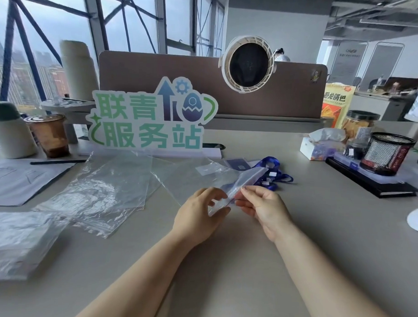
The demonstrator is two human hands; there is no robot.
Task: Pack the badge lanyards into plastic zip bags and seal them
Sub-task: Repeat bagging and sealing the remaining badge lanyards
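1. Forearms come in from the bottom edge; both hands meet over the middle of the table (223,265).
2. Left hand (199,212): fingers (216,193) and thumb curled, pinching the near end of a small zip bag (240,183).
3. Right hand (260,207): fingers (252,190) pinching the same bag just beside the left grip, along its edge.
4. Zip bag is held off the table and tilted, with its far end pointing up and away toward the lanyards. Bluish tint shows through the plastic; cannot tell what is inside, or whether the zip is closed.
5. Blue lanyards (274,170) lie in a loose pile on the table just behind the bag, with small white tags showing among them. A dark blue card (236,164) lies beside the pile.
6. Clear flat bags (112,185) are spread on the table left of the hands, overlapping. A thicker stack of bags (18,241) sits at the near left edge.
7. Behind: green-lettered sign (150,118) stands upright in front of a brown partition (288,90), with a round white fan (248,65) clipped on top.
8. Far left: iced coffee cup (50,136) and a black pen (58,162).
9. Right: tissue box (319,148), and a mesh pen holder (388,152) standing on a black notebook (373,180).
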